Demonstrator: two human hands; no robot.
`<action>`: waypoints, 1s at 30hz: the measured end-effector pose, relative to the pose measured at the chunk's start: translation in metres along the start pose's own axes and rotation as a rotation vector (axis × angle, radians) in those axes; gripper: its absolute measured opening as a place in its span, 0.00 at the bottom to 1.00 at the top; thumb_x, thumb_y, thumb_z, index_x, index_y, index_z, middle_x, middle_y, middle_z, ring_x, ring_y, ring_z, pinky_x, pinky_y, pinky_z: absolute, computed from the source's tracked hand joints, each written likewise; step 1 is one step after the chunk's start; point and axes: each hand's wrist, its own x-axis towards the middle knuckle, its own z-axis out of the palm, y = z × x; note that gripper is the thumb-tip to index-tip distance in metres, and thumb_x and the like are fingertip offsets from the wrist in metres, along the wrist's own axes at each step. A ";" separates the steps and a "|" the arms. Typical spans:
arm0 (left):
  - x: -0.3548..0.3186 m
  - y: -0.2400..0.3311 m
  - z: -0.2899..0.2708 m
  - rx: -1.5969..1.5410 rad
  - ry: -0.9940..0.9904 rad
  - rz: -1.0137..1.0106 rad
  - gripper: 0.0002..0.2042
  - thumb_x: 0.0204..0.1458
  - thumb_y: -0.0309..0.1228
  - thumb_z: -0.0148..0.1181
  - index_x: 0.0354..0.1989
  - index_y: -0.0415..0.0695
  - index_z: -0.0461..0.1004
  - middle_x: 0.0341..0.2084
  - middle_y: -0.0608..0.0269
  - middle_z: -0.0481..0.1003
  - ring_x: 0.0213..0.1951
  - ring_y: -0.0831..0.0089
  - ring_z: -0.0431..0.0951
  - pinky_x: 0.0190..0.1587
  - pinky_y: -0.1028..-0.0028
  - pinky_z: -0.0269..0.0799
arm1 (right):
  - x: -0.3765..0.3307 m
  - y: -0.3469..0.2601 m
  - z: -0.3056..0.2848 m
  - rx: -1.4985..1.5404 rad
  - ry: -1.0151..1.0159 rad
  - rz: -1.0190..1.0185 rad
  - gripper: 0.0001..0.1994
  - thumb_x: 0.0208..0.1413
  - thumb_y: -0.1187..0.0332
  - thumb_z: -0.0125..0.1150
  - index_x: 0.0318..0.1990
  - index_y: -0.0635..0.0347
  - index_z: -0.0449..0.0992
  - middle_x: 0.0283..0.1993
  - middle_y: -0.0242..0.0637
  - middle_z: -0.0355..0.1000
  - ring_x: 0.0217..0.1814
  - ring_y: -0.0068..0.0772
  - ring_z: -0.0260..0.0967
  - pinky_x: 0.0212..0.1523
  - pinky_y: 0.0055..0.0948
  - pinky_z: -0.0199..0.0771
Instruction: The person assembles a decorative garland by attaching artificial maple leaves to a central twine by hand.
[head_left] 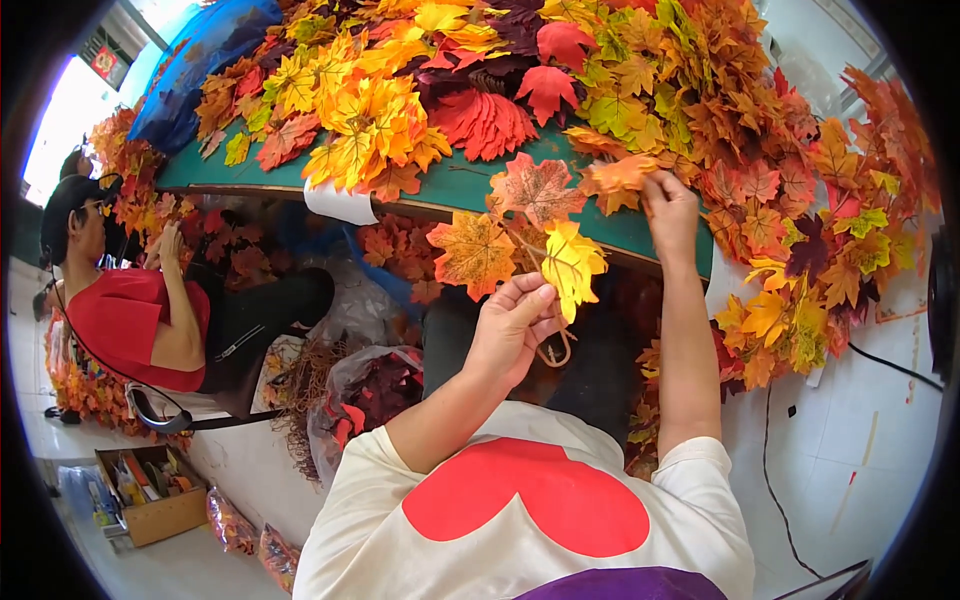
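"Two hands engaged on my side. Left hand point(515, 322) held a leafy sprig point(537, 207); right hand point(672, 215) was on an orange leaf point(617, 176)."

"Left grip?"

"Closed to a pinch, thumb against curled fingers, sprig's stem between them. Yellow leaf point(572, 268) sat right at the fingertips."

"Right grip?"

"Fingertips together at the right end of the orange leaf. Looked like a light pinch. Couldn't tell if I had its stem or only a lobe, or whether it was clear of the leaf pile point(640, 75) beyond."

"Relation that mattered?"

"Orange leaf was far and right of my left hand, by the near edge of the green table point(440, 192). Right hand was the nearer one, fingers on it. Left hand sat closer to my body, short of that edge. Sprig's mottled leaf point(540, 188) was near the orange leaf's left lobes; couldn't judge the gap in depth."

"Sprig axis?"

"Roughly near-far, leaning a bit left at the far end. Leaves fanned out beyond the grip: mottled leaf farthest, amber leaf point(472, 252) to the left, yellow to the right. Bare stem end point(567, 354) came out on the near side and curled into a hook."

"Orange leaf axis?"

"More or less left-right. Lobes pointed left, toward the sprig's far end."
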 end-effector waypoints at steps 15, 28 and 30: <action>0.018 -0.006 0.010 0.093 -0.044 0.050 0.08 0.51 0.26 0.55 0.37 0.41 0.66 0.31 0.62 0.73 0.32 0.74 0.75 0.38 0.73 0.74 | 0.018 -0.007 -0.050 0.455 0.404 0.064 0.08 0.57 0.68 0.52 0.37 0.65 0.71 0.36 0.33 0.71 0.37 0.20 0.67 0.39 0.19 0.67; 0.014 -0.008 -0.002 0.054 -0.047 0.080 0.07 0.52 0.26 0.53 0.39 0.44 0.67 0.33 0.63 0.73 0.33 0.74 0.75 0.38 0.71 0.74 | 0.021 -0.024 -0.044 -0.018 0.271 -0.125 0.11 0.57 0.67 0.50 0.44 0.61 0.74 0.35 0.28 0.71 0.32 0.17 0.61 0.33 0.18 0.62; 0.012 -0.006 -0.003 0.049 -0.030 0.086 0.06 0.53 0.26 0.51 0.39 0.42 0.66 0.32 0.63 0.73 0.33 0.74 0.75 0.39 0.70 0.74 | 0.015 -0.035 -0.045 -0.347 0.240 -0.192 0.13 0.55 0.67 0.53 0.48 0.59 0.72 0.36 0.30 0.73 0.34 0.18 0.65 0.35 0.19 0.64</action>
